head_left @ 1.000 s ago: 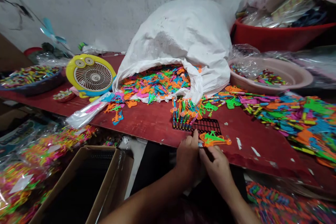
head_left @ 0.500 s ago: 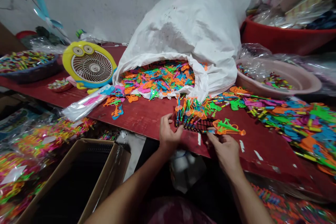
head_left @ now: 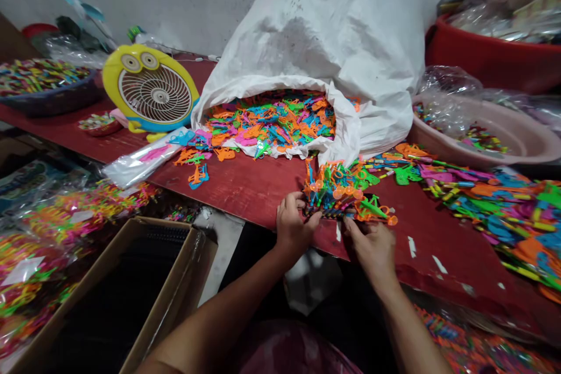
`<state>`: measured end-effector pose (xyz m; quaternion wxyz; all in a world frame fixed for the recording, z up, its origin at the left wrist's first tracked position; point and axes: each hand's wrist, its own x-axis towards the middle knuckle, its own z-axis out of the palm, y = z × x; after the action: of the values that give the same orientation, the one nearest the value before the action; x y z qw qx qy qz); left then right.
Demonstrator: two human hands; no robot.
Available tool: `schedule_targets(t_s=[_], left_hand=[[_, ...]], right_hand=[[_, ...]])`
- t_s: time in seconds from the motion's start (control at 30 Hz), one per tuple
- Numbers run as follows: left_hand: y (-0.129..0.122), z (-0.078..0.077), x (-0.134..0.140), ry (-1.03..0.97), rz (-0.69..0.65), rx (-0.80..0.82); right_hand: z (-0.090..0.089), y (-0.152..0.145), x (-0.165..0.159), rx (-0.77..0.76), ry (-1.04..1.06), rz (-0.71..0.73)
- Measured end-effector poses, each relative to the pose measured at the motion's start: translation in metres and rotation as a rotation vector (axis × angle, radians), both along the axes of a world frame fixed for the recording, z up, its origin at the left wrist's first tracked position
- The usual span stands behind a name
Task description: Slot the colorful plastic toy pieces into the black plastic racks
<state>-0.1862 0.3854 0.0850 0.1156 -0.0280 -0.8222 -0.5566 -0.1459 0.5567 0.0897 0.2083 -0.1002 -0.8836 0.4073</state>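
Observation:
A low black grid rack [head_left: 326,211] stands near the table's front edge, packed with upright plastic wands [head_left: 335,182] in orange, green and blue. My left hand [head_left: 295,225] is closed on the rack's left end, its thumb along the front. At the right end, my right hand [head_left: 372,245] pinches an orange and green wand [head_left: 373,209] that leans out to the right. The pinched lower end is hidden behind my fingers. Behind the rack, a big white sack [head_left: 324,41] lies with its mouth open, showing many loose plastic pieces [head_left: 272,123].
Loose wands [head_left: 495,204] spread over the table's right side, beside a pink basin [head_left: 517,128]. On the left stand a yellow fan [head_left: 158,93] and a blue basin [head_left: 48,102]. A cardboard box [head_left: 197,257] of black grids sits below the table, near bagged pieces [head_left: 87,210].
My right hand has moved left with the wand, against the row of upright wands; the bare stretch of grid is now covered. My left hand still grips the rack. The camera view has shifted slightly.

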Motion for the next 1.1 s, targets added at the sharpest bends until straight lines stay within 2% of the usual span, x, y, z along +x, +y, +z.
schedule_targets(t_s=[0.23,0.43,0.5,0.57,0.6,0.67,0.73,0.83,0.93,1.1], left_hand=[[-0.001,0.002,-0.001,-0.016,-0.023,-0.017],[-0.009,0.002,-0.004,-0.006,-0.074,-0.003],[-0.016,0.012,0.001,0.118,0.001,-0.010],[-0.020,0.032,0.007,0.329,0.119,-0.087],[-0.021,0.045,0.009,0.433,0.127,-0.152],[-0.016,0.073,0.011,0.572,-0.003,-0.282],[-0.005,0.097,0.006,0.609,-0.240,-0.426],[0.013,0.120,-0.009,0.581,-0.488,-0.633],[0.024,0.127,-0.022,0.527,-0.558,-0.767],[0.024,0.122,-0.031,0.509,-0.576,-0.779]], right_hand=[[0.007,-0.001,-0.005,0.316,-0.017,0.013],[0.006,-0.001,-0.011,0.313,-0.064,0.118],[0.004,0.000,-0.013,0.348,-0.069,0.137],[0.005,0.001,-0.014,0.379,-0.092,0.146],[0.007,0.001,-0.015,0.389,-0.108,0.159],[0.014,0.001,-0.017,0.404,-0.151,0.195],[0.021,-0.001,-0.018,0.419,-0.219,0.220],[0.027,-0.002,-0.022,0.449,-0.310,0.221],[0.024,0.002,-0.024,0.421,-0.302,0.221],[0.010,0.014,-0.021,0.123,-0.138,0.311]])
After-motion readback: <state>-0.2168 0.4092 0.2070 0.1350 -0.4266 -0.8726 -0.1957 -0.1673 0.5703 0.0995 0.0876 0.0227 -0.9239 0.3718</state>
